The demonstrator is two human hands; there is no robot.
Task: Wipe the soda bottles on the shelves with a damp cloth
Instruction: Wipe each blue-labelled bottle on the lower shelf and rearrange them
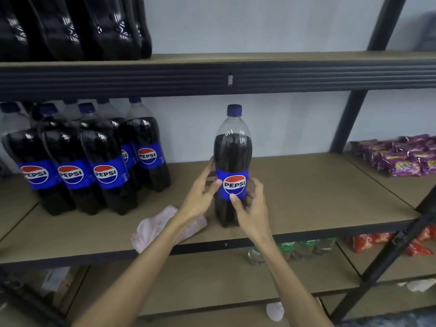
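A single Pepsi bottle (232, 159) with a blue cap and blue label stands upright on the middle shelf (318, 199), label facing me. My left hand (200, 194) rests its fingertips on the left side of the label. My right hand (253, 208) grips the right side, thumb pressed on the label's lower edge. A crumpled pink cloth (153, 228) lies on the shelf near the front edge, partly under my left forearm, held by neither hand. Several more Pepsi bottles (70, 166) stand grouped at the shelf's left.
Dark soda bottles (70, 27) fill the left of the upper shelf. Purple snack packs (401, 156) lie on the neighbouring shelf to the right, red packs (382, 241) below them. Green-labelled bottles (295, 249) lie on the lower shelf. A black upright post (349, 119) stands right of the bottle.
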